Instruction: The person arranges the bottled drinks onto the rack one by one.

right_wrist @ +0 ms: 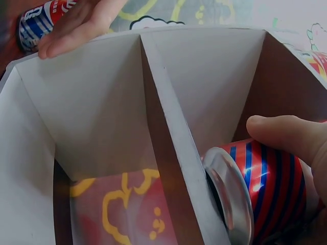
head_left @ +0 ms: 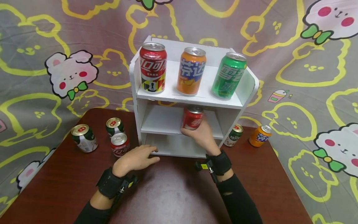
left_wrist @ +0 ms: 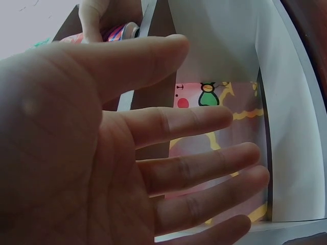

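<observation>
My right hand (head_left: pixel 203 132) grips a small red cola can (head_left: pixel 193 118), upright at the middle level of a white shelf unit (head_left: pixel 165 119). The right wrist view shows this can's blue-striped side (right_wrist: pixel 278 178) and its silver base close to the middle board's front edge; whether it bears on the board I cannot tell. My left hand (head_left: pixel 137 159) holds nothing, fingers extended, in front of the unit's lower left corner. In the left wrist view its palm and spread fingers (left_wrist: pixel 199 171) face the bottom compartment.
On the top shelf stand a red cola can (head_left: pixel 153 68), an orange soda can (head_left: pixel 191 71) and a green soda can (head_left: pixel 229 76). Left of the unit are two green-and-white cans (head_left: pixel 84 138) and a red can (head_left: pixel 120 144); right, a green-and-white can (head_left: pixel 233 136) and an orange can (head_left: pixel 260 136).
</observation>
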Available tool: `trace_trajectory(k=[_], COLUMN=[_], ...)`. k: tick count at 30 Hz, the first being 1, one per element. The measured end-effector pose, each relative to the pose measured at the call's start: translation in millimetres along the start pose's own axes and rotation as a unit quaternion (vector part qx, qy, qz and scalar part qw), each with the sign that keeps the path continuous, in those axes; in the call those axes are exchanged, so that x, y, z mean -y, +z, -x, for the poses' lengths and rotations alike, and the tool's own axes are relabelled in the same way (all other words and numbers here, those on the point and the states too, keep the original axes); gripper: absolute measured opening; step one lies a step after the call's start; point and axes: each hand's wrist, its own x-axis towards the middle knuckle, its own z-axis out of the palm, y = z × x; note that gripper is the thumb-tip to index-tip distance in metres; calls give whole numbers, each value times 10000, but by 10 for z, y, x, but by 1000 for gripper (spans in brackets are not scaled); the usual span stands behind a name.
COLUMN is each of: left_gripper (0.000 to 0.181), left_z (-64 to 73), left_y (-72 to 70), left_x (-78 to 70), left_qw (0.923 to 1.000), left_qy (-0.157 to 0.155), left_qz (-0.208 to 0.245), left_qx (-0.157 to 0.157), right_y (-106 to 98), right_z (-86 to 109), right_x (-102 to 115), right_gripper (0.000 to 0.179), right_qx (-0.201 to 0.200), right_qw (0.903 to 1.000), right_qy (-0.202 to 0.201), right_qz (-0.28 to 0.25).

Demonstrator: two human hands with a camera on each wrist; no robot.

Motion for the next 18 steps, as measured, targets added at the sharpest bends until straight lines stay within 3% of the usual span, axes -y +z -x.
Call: trace_trajectory(k=[18], left_gripper=[34], left_z=[-11], left_y=[-3], left_x=[-6], left_qw=[9998], left_qy=[-157], left_qz=[30], left_qx=[142], right_y=[290], right_z=[-117], right_x=[139], right_gripper=[79], right_qx=[507], right_qw=[9984], right_qy=[-255], right_qz=[25])
